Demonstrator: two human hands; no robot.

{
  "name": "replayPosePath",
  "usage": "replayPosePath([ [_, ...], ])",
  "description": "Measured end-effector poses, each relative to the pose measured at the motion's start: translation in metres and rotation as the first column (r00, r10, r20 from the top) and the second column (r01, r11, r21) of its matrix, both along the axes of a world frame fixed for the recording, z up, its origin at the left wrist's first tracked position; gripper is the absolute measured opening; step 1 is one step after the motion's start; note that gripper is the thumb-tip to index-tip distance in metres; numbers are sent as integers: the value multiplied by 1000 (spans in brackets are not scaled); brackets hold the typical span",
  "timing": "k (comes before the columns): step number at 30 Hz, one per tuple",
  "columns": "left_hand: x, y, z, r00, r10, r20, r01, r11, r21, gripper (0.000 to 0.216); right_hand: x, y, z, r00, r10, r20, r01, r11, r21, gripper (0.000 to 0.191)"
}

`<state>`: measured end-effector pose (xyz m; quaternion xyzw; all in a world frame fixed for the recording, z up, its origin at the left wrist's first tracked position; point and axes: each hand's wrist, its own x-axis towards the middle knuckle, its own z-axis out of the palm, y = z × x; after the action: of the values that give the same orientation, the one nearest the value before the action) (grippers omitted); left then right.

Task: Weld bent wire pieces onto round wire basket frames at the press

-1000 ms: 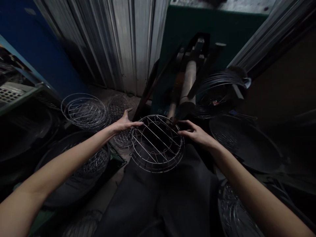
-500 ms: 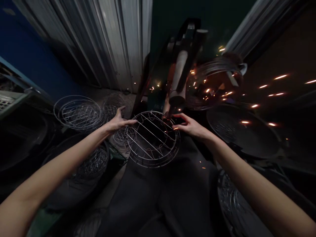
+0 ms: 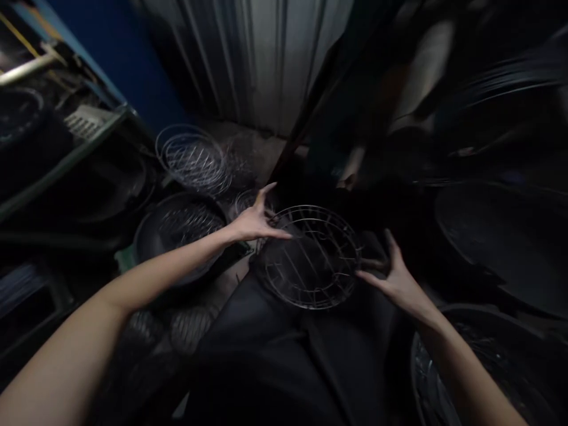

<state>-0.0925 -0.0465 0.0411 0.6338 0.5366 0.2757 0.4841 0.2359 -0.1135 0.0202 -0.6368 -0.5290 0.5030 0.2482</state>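
Observation:
A round wire rack [image 3: 326, 305], made of two rings with parallel bars and small bent wires between them, is tilted over my lap. My left hand [image 3: 252, 225] grips its left rim, thumb lying over the wires and one finger raised away. At the right rim my right hand [image 3: 399, 281] holds it between the thumb and fingers, with another finger pointing up. Parts of the fingers behind the rims are hidden. Dark cloth [image 3: 275, 331] covers my legs below the rack. Beyond it, blurred, stands the machine's pale cylindrical arm [image 3: 426, 65].
More round wire racks [image 3: 190, 157] lie stacked at the left back. A dark basin [image 3: 146, 236] of bent wire pieces stands at the left; another basin [image 3: 417, 355] stands at the lower right. A green-framed shelf [image 3: 62, 171] is far left, near the corrugated metal wall [image 3: 266, 65].
The rack has come away from the machine toward my lap. My right hand has moved down along its rim. The flying sparks are gone, and the view has swung left.

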Motion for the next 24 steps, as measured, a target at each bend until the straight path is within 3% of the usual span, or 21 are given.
replayPosePath([
  [3,1,-10,-8,981,-51,189,52,999,0,114,9,-33,-19,990,-137,15,138,990,-34,132],
  [5,-8,-13,-14,957,9,289,-5,1000,-16,92,14,-49,-29,980,-199,16,200,978,-67,135],
  [8,-27,-27,-32,942,153,298,-123,985,-118,67,18,-64,-40,969,-247,-15,244,964,-105,138],
  [12,-37,-66,-66,934,143,327,-32,947,-320,54,18,-74,-42,961,-272,-41,266,957,-118,140],
  [15,-32,-91,-81,926,191,324,-54,920,-387,54,19,-79,-44,966,-257,-28,252,960,-121,141],
  [18,-27,-97,-83,911,235,338,-94,918,-385,57,23,-82,-48,973,-231,-8,228,965,-127,143],
  [24,-26,-78,-73,889,196,415,-84,958,-273,49,19,-84,-47,977,-211,12,212,973,-87,137],
])
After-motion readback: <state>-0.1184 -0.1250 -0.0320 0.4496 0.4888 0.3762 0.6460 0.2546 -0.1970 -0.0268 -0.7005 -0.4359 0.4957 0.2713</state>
